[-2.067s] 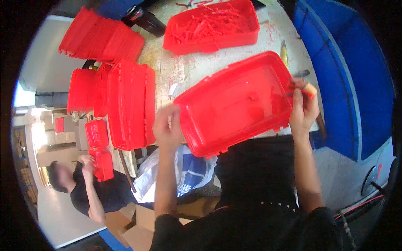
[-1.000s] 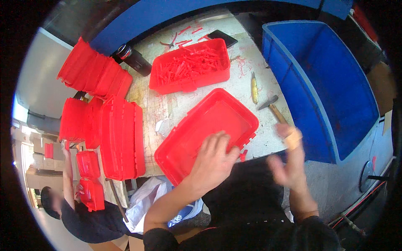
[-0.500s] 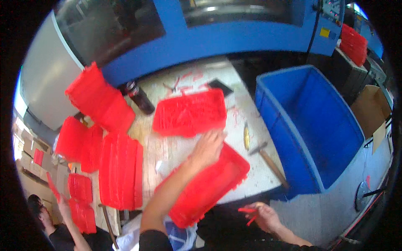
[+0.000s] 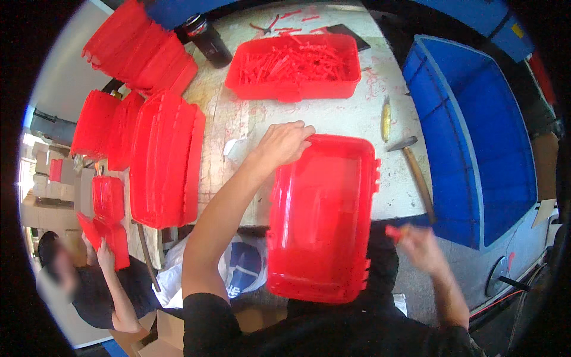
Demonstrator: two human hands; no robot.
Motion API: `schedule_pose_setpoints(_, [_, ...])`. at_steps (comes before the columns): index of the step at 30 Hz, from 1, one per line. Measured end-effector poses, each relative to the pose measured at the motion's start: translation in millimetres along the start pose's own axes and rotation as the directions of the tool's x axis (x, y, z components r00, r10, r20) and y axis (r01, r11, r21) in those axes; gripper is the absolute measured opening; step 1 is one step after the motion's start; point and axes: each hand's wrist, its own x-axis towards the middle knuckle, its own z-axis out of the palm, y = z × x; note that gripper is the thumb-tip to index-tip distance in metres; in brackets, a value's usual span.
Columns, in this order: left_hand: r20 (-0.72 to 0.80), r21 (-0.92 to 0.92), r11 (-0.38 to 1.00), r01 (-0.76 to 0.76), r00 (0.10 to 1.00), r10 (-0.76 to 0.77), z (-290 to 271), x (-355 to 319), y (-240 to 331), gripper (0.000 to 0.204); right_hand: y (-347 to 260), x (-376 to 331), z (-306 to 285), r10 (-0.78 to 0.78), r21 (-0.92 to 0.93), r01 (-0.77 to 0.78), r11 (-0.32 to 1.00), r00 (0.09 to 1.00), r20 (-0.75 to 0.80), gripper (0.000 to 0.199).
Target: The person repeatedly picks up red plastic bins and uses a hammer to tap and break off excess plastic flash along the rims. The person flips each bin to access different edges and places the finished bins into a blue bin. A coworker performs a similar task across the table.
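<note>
My left hand (image 4: 284,144) is closed on the far left corner of a shallow red plastic box shell (image 4: 324,220). The shell hangs over the near table edge with its hollow side up and small hinge tabs along its right side. To the right of it and apart from it, my right hand (image 4: 420,247) is closed, slightly smeared by motion. A small red plastic scrap (image 4: 392,232) sticks out from its fingers. Beyond the shell, a second red box (image 4: 292,89) is filled with thin red plastic strips (image 4: 291,64).
Stacked red shells (image 4: 163,160) line the table's left. A hammer (image 4: 419,181), a yellow-handled tool (image 4: 386,122), pliers (image 4: 265,26) and a dark bottle (image 4: 208,41) lie or stand on the table (image 4: 232,125). A blue bin (image 4: 476,149) stands right; a co-worker (image 4: 113,291) holds red parts left.
The held shell has turned from slanted to nearly upright in the picture. My right hand has moved up and right, still with red plastic. The view has tilted downward.
</note>
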Motion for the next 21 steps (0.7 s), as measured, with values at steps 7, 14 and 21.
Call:
schedule_pose_setpoints(7, [0.026,-0.213,0.973,0.086,0.996,-0.082,14,-14,-4,0.028,-81,178,21,-0.516,-0.779,0.352,0.519,0.855,0.043,0.016])
schedule_pose_setpoints(14, [0.180,-0.276,0.956,0.104,0.982,-0.054,4,-5,-7,0.031,-72,205,53,-0.472,-0.826,0.228,0.516,0.880,-0.053,0.015])
schedule_pose_setpoints(21, [0.168,-0.209,0.975,0.072,0.985,-0.037,7,3,-8,0.033,-75,209,53,-0.339,-0.697,0.164,0.698,0.933,-0.119,0.027])
